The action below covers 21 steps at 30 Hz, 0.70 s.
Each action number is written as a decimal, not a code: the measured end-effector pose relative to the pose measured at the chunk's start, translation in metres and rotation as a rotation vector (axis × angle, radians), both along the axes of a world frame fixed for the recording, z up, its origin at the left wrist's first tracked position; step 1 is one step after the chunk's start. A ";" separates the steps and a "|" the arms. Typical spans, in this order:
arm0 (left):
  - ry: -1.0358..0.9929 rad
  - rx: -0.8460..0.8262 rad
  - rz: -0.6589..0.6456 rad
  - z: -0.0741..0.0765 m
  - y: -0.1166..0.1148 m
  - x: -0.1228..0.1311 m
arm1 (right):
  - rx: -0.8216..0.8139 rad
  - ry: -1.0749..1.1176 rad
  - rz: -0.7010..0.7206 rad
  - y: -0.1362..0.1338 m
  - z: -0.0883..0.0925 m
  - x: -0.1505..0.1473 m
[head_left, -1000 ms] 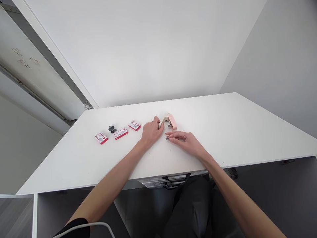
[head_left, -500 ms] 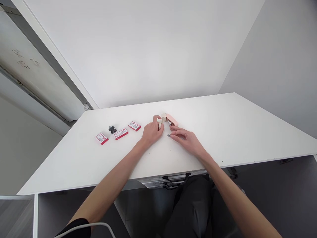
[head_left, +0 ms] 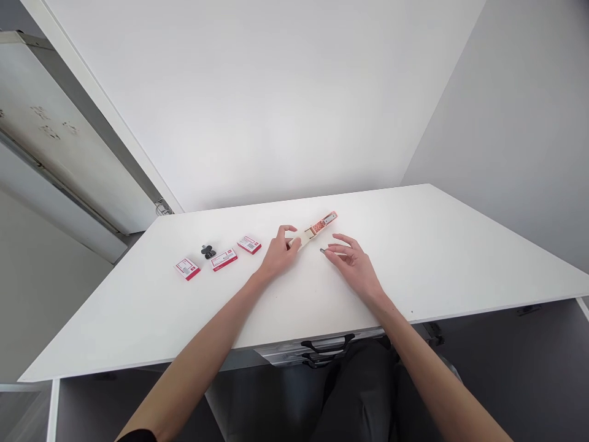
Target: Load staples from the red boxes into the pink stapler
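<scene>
My left hand (head_left: 280, 253) is closed on the cream end of a stapler (head_left: 304, 236) on the white table. The stapler slants away to the right. Its far end shows a reddish patterned face with a grey metal plate, and the fingers hide part of the near end. To the right, my right hand (head_left: 352, 265) pinches a small grey strip of staples (head_left: 323, 250) between thumb and forefinger, with the other fingers loosely spread. The strip is held just right of the stapler, apart from it.
Three red-and-white small boxes, a left one (head_left: 187, 268), a middle one (head_left: 224, 259) and a right one (head_left: 249, 244), lie left of my hands. A black staple remover (head_left: 208, 251) is among them. The white table (head_left: 437, 245) meets a wall (head_left: 276, 104) behind.
The stapler has been turned over and swung round, so its reddish patterned face now shows. My right hand has drawn slightly right, still pinching the strip. My view has tilted up a little.
</scene>
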<state>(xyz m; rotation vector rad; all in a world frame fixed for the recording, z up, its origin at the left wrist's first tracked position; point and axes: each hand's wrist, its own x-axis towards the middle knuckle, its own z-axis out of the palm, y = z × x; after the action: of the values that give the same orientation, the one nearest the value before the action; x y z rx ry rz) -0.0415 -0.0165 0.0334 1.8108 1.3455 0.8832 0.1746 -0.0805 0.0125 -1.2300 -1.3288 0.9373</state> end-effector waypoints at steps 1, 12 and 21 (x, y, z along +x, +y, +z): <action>-0.017 -0.021 -0.007 0.000 0.000 -0.001 | -0.009 0.006 -0.015 -0.001 0.001 0.000; -0.193 -0.175 -0.126 0.001 0.006 -0.013 | -0.089 0.001 -0.178 -0.003 0.007 0.009; -0.215 -0.199 -0.122 0.007 0.003 -0.010 | -0.099 -0.002 -0.205 0.000 0.003 0.011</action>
<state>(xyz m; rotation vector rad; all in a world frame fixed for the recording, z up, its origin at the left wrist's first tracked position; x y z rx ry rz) -0.0518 -0.0131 0.0403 1.5790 1.1327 0.8228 0.1854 -0.0807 0.0155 -1.4146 -1.1445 0.8635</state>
